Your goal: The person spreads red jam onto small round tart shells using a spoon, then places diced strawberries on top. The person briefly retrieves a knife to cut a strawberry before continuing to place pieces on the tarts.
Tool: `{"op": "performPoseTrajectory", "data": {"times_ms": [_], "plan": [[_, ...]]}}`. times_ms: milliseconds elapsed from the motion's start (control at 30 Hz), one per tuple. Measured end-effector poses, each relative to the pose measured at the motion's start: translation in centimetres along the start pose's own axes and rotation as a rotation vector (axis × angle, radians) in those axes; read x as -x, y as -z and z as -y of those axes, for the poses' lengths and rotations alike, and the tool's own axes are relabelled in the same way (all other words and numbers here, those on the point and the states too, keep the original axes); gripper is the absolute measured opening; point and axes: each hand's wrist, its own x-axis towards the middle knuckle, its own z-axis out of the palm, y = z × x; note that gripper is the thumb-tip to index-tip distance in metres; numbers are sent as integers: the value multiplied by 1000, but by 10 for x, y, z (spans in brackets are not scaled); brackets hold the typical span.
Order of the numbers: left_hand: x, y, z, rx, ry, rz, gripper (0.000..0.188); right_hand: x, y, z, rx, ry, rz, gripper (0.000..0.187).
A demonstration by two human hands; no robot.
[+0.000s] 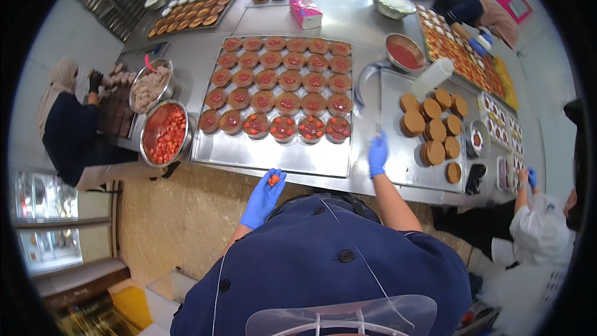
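My left hand [265,196], in a blue glove, is cupped in front of the tray's near edge with cut strawberry pieces [273,180] in its palm. My right hand [378,154], also gloved in blue, hovers by the left edge of the right-hand tray. Its fingers are together and point away from me; a blurred thin shape shows at their tips, too smeared to name. Before me, a metal tray [267,157] holds rows of small round brown cakes [289,79] with red sauce on top. In the nearest row, several strawberry-topped cakes [282,129] stand at the right end.
On the left, a bowl of chopped strawberries [166,134] stands near a co-worker [78,130]. The right-hand tray [398,158] bears plain brown cakes [432,130] and a white squeeze bottle [433,78]. Beyond are a bowl of red sauce [405,53] and a tissue pack [306,12].
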Motion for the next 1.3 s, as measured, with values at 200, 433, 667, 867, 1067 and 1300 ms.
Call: {"op": "performPoseTrajectory", "data": {"times_ms": [200,433,667,867,1067,1300], "plan": [[-6,-22,8,-123,-18,3,46,-56,30,-83,667,-75,258,47],[-22,-46,13,-269,61,93,45,18,-14,105,-302,597,1051,31],[-30,-39,-22,-447,114,234,49,50,-55,181,-63,941,1343,31],[-32,-16,-85,-540,175,128,54,73,-108,207,13,908,1297,29],[-35,17,-185,-437,134,106,50,84,-177,231,220,322,754,29],[-44,44,-276,-446,277,131,44,103,-251,218,642,272,391,39]]}}
